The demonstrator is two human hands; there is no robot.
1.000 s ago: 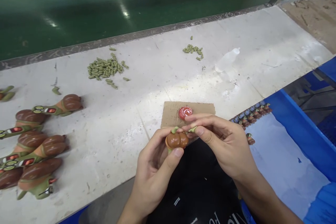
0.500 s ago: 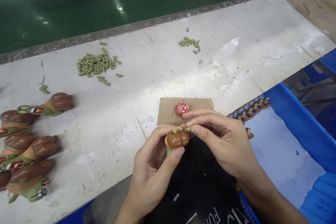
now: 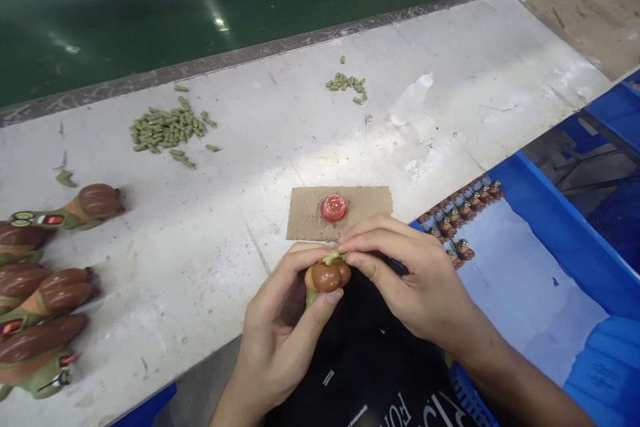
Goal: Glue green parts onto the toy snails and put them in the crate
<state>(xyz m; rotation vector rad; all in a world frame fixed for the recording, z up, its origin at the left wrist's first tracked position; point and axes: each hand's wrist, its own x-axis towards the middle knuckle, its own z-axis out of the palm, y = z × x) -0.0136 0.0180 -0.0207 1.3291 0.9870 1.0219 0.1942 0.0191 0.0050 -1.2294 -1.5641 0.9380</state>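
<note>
Head view: glossy brown-lobed figurine (image 3: 327,276)

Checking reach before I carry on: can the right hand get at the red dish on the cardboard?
Probably yes: the red dish lies uncovered on the cardboard, just beyond the right hand, with nothing between them, though that hand is busy at the figurine.

Dish (image 3: 334,208) on cardboard (image 3: 367,203), bottle (image 3: 411,101) behind

Glossy dark-green flat surface (image 3: 150,20) lies beyond scuffed grey edge strip (image 3: 240,56). Stained brown board (image 3: 590,20) adjoins scuffed white tabletop (image 3: 475,47) at right.
</note>
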